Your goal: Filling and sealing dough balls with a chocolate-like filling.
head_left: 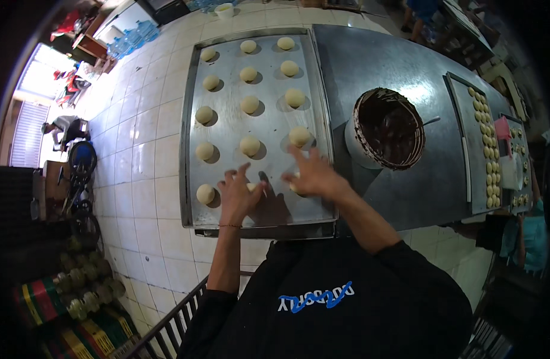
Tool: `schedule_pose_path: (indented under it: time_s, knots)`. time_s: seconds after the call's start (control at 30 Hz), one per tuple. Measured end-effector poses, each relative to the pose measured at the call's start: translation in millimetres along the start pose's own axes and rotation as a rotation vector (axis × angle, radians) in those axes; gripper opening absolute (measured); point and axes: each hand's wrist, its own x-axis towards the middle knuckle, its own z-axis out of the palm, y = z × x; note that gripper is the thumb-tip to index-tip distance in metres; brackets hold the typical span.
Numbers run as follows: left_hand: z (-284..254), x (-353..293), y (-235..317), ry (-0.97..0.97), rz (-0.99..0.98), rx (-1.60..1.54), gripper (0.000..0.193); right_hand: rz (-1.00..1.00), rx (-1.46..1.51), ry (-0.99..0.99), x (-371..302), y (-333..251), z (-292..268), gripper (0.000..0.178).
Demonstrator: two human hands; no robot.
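Round pale dough balls stand in three columns on a large shallow metal tray (227, 175). Over the near end of the tray, my left hand (234, 196) has its fingers spread, partly covering a dough ball (251, 187) in the middle column. To its left sits another dough ball (205, 193), uncovered. My right hand (315, 173) is spread too, and slightly blurred, at the near end of the right column. Its fingertips are close to one dough ball (299, 136), while a nearer one (295, 186) is mostly hidden beneath it. Whether either hand touches the dough, I cannot tell.
On the dark metal table (370, 66) right of the tray stands a bucket (360, 146) of dark brown filling, with a utensil handle over its rim. Farther right, another tray (460, 122) carries rows of small dough pieces. A person (531, 230) in teal stands there.
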Motion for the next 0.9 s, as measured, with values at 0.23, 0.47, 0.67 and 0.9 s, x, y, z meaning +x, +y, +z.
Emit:
schedule_pose_path:
  time_s: [0.23, 0.47, 0.67, 0.9]
  knots:
    - [19.8, -30.7, 1.8, 0.002, -0.027, -0.073, 0.046, -0.298, -0.093, 0.051, 1.9, 30.6, 78.4, 0.049]
    - [19.0, -54.9, -20.2, 0.124, 0.147, -0.082, 0.053, -0.63, 0.13, 0.441, -60.3, 40.8, 15.7, 0.052]
    - [48.0, -89.0, 27.3, 0.772, -0.116, 0.068, 0.07, -0.442, 0.587, 0.184, -99.7, 139.6, -9.1, 0.033]
    - [114.0, -103.7, 39.3, 0.622, -0.76, -0.502, 0.046, -0.205, 0.69, 0.122, -159.6, 202.2, -6.3, 0.025]
